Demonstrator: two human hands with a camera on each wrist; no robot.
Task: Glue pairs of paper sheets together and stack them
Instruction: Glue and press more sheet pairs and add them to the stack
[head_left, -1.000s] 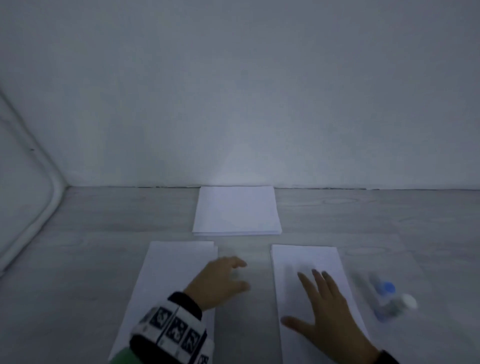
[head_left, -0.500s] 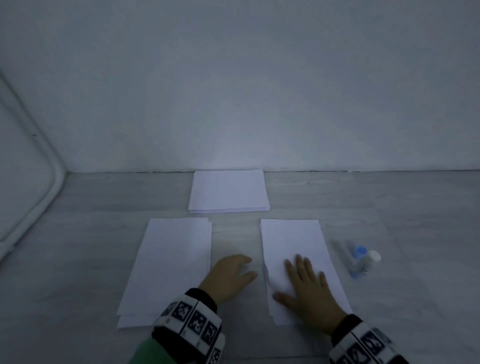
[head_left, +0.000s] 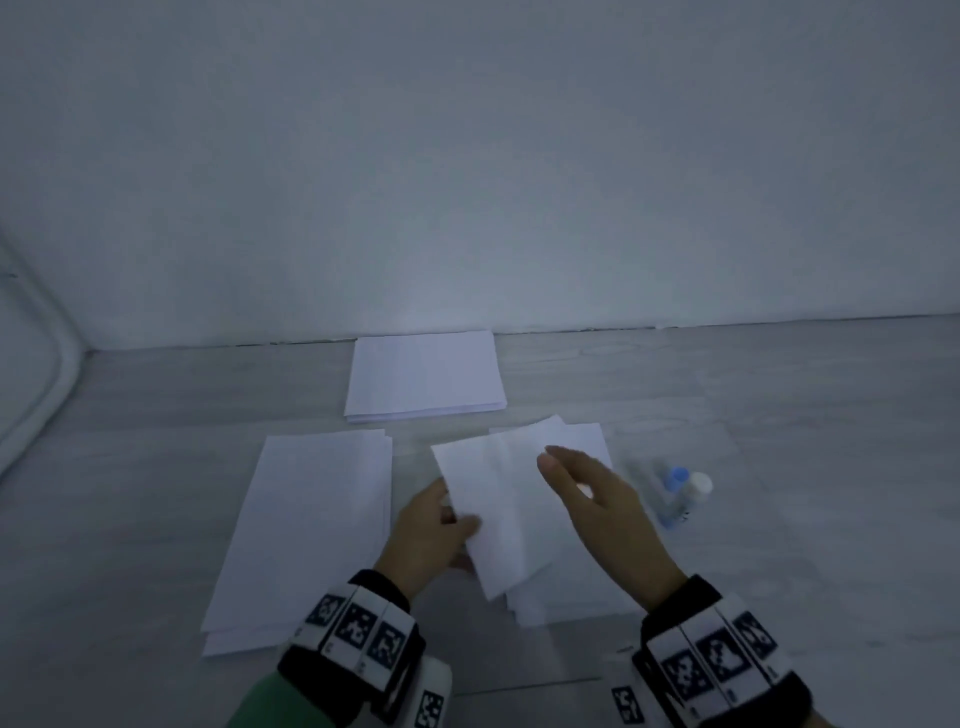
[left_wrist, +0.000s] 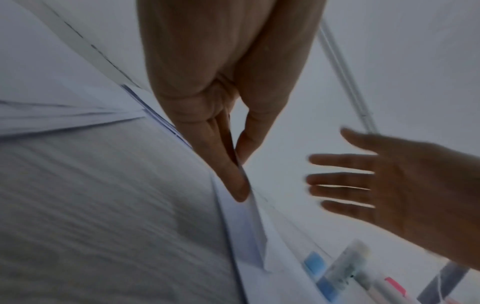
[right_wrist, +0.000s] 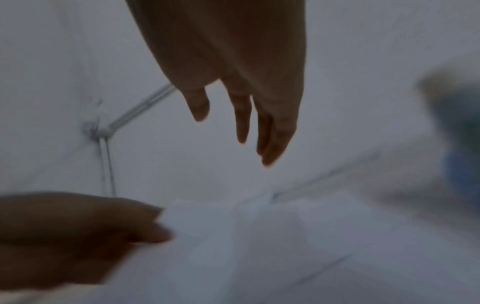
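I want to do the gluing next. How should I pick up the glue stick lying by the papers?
Probably grip the glue stick around its middle, coming from above, fingers on either long side. It lies flat on the table, right of the right paper pile, with open space around it.

surface: pale wood-grain floor (head_left: 779, 395); backdrop: plain white wall (head_left: 467, 156); left: white rounded frame (head_left: 47, 395)

Left hand (head_left: 434, 525) pinched shut — right hand (head_left: 597, 499) hovering, fingers straight.
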